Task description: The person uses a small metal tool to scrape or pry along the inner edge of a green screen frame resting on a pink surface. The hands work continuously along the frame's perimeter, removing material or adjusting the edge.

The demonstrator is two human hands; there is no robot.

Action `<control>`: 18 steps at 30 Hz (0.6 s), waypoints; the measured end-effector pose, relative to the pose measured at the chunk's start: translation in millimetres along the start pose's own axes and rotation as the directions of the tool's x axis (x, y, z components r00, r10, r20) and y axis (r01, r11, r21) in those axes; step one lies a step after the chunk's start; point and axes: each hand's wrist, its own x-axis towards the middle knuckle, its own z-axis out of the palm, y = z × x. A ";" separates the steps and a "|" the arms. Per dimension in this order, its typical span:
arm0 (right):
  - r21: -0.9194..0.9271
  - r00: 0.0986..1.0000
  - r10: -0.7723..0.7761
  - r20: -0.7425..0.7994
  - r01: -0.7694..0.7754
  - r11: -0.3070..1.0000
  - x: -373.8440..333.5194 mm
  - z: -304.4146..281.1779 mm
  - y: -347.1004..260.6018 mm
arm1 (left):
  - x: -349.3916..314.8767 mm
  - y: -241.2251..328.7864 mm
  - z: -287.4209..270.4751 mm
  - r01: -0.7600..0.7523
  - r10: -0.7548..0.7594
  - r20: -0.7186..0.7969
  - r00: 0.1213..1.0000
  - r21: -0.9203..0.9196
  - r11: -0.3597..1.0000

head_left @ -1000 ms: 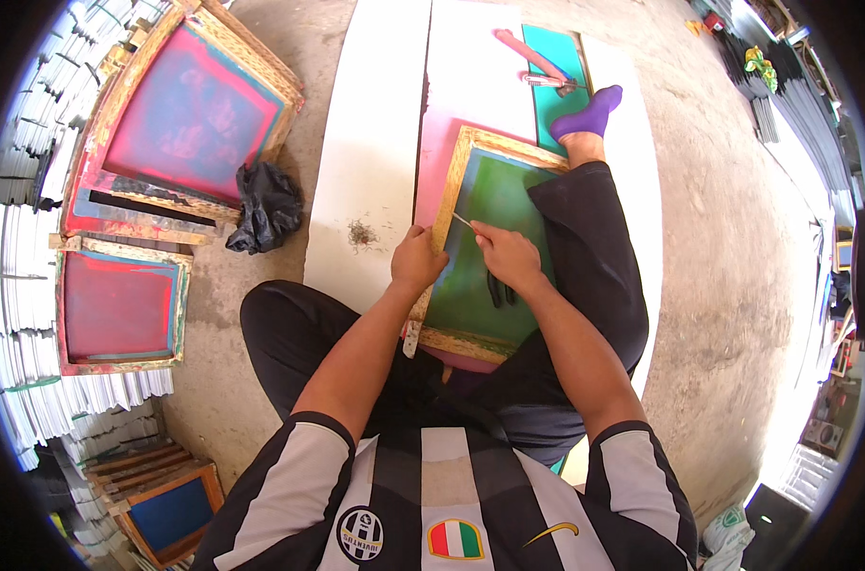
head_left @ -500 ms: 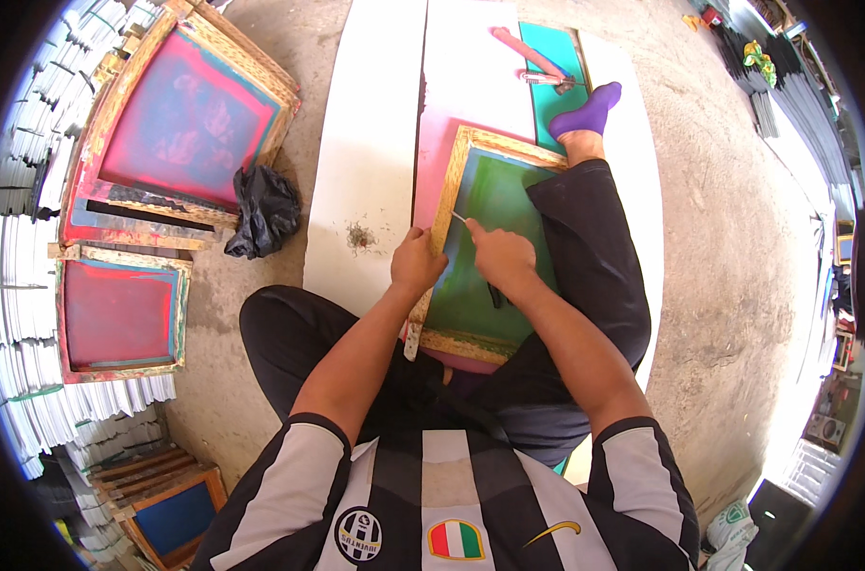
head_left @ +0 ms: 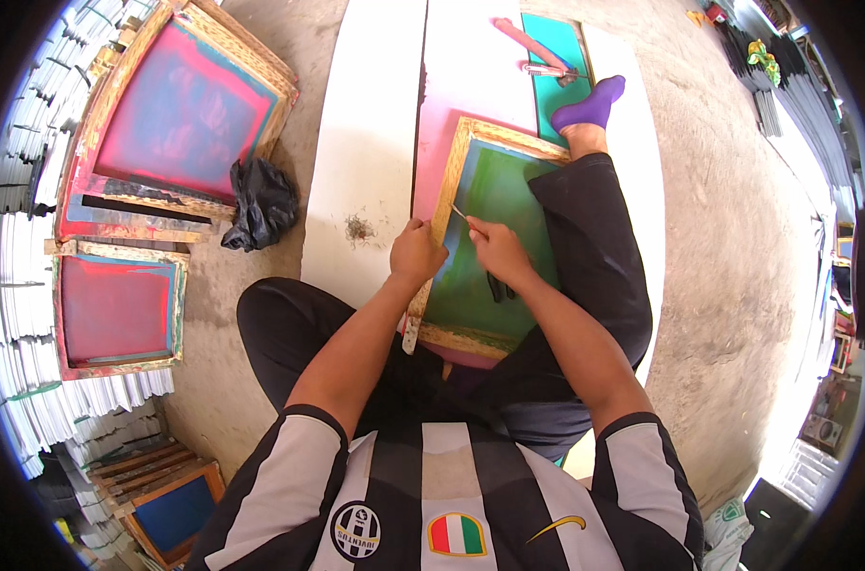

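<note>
A wooden-framed screen [head_left: 509, 205] with green mesh lies tilted across my lap and the boards, beside my outstretched leg. My left hand [head_left: 418, 253] is closed around its left wooden side bar. In my right hand [head_left: 498, 252] is a slim metal-tipped tool [head_left: 459, 212], gripped with the fingers closed. Its thin tip meets the inner edge of the left bar, where mesh and wood join. Black handle parts [head_left: 497, 288] show below the palm; the tool's exact kind is hard to make out.
A hammer [head_left: 566, 74] and a silvery tool [head_left: 544, 69] lie on the teal board [head_left: 551, 43] beyond my foot. On the left are a large pink-and-blue framed screen [head_left: 180, 109], a smaller red one [head_left: 117, 309] and a crumpled black plastic bag [head_left: 263, 205]. Debris [head_left: 359, 228] dots the white board.
My right hand has shifted slightly to the left, and the tool's tip sits a little higher along the bar. My left hand keeps its hold on the frame.
</note>
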 end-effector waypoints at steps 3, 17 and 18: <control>0.323 1.000 -0.003 0.030 -0.007 0.946 13.8 8.5 23.8 | 2.9 1.7 1.8 0.024 -0.024 0.015 1.000 -0.008 1.000; -0.433 0.986 -0.162 -0.039 0.129 0.892 -10.8 -17.1 -12.9 | -2.0 1.0 -7.9 0.002 -0.001 0.034 0.999 -0.041 0.999; -0.463 0.987 -0.159 -0.030 0.127 0.877 -11.5 -17.6 -16.2 | -2.2 -0.4 -7.3 -0.003 0.004 0.034 0.999 -0.038 0.999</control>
